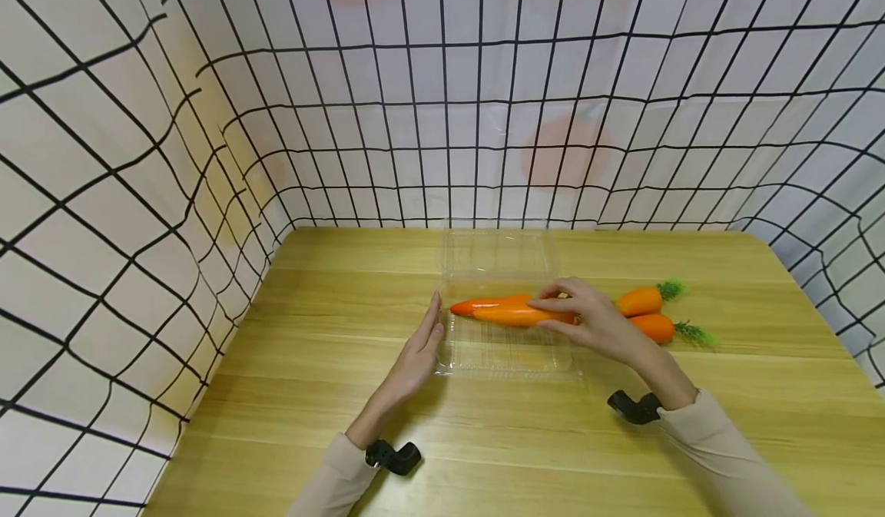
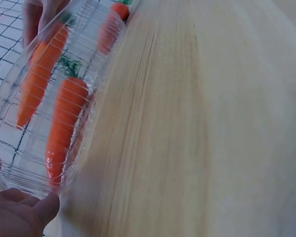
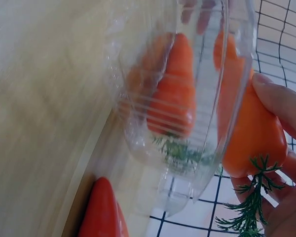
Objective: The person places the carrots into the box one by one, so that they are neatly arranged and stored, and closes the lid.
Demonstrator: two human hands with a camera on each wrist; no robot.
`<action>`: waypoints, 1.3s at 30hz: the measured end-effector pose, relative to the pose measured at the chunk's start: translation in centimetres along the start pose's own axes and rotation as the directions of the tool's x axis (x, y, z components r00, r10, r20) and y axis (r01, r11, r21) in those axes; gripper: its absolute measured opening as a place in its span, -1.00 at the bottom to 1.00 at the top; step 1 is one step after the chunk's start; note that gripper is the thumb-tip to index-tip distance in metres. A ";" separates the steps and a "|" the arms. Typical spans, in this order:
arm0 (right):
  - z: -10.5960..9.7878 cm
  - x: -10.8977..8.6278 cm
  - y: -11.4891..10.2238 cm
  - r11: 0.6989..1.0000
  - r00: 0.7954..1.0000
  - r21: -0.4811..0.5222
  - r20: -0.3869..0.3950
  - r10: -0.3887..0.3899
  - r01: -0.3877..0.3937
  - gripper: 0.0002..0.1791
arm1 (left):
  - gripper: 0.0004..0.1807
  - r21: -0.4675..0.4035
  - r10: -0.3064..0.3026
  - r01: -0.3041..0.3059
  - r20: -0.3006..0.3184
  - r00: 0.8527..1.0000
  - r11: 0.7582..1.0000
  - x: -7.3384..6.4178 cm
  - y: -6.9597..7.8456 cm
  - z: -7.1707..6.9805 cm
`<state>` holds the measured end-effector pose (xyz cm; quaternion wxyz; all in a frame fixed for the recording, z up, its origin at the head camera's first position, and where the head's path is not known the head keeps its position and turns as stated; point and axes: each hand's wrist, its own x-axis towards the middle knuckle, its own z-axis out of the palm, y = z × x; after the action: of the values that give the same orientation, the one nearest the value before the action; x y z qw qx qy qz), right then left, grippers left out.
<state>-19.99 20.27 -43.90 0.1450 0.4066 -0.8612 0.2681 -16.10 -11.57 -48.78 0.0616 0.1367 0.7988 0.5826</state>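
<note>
A clear plastic clamshell box (image 1: pixel 508 362) lies on the table with its lid folded back to the far side. My right hand (image 1: pixel 591 321) holds an orange carrot (image 3: pixel 256 133) by its thick leafy end, thumb on one side and fingers on the other. This carrot is over the box, its tip toward the left wall. Another carrot (image 2: pixel 64 126) lies inside the box, partly covered by the held one in the head view. My left hand (image 1: pixel 416 352) rests against the box's left end with fingers extended.
Two more carrots, an upper one (image 1: pixel 639 300) and a lower one (image 1: pixel 653 327), lie on the table right of the box, green tops pointing right. Black wire mesh (image 1: pixel 408 106) walls in the wooden table (image 1: pixel 311 394) at the back and sides.
</note>
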 end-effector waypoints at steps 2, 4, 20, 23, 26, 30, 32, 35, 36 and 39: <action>0.2 0.2 -0.1 1.000 1.000 0.004 0.008 0.000 0.000 -0.56 | -0.36 0.003 0.001 -0.001 -0.003 1.000 1.000 0.0 0.0 0.0; 0.3 0.4 -0.2 1.000 1.000 0.005 0.025 0.009 -0.009 -0.57 | -0.36 0.004 0.001 -0.001 -0.005 1.000 1.000 0.0 0.0 0.0; 2.1 1.4 -0.6 0.997 0.992 0.006 0.097 0.075 -0.076 -0.61 | -0.34 0.019 -0.003 0.003 0.000 1.000 1.000 0.0 -0.1 0.0; 2.3 1.5 -0.9 0.995 0.987 0.006 0.123 0.103 -0.104 -0.61 | -0.35 0.017 -0.006 0.006 -0.002 1.000 1.000 0.0 0.0 0.0; 2.5 1.7 -1.0 0.992 0.982 0.004 0.141 0.126 -0.128 -0.62 | -0.35 0.013 -0.009 0.009 -0.005 1.000 1.000 0.0 0.0 0.0; 2.8 1.8 -1.2 0.989 0.978 -0.001 0.151 0.147 -0.149 -0.61 | -0.36 0.008 -0.009 0.009 -0.009 1.000 1.000 0.1 0.0 0.0; 3.0 1.8 -1.2 0.988 0.977 0.000 0.150 0.152 -0.154 -0.60 | -0.36 0.008 -0.010 0.010 -0.008 1.000 1.000 0.1 0.0 0.0; 3.2 1.8 -1.2 0.988 0.979 0.003 0.137 0.152 -0.154 -0.60 | -0.36 0.007 -0.013 0.014 -0.005 1.000 1.000 0.1 0.0 0.0; 3.3 1.7 -1.2 0.988 0.979 0.004 0.132 0.152 -0.154 -0.60 | -0.36 0.006 -0.014 0.014 -0.004 1.000 1.000 0.0 0.0 0.0; 3.6 1.7 -1.2 0.988 0.981 0.003 0.123 0.153 -0.154 -0.60 | -0.35 0.002 -0.015 0.015 -0.001 1.000 1.000 0.0 0.1 0.0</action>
<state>-20.18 16.52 -45.59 0.0683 0.3556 -0.8957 0.2583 -16.12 -11.54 -48.67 0.0657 0.1305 0.8004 0.5815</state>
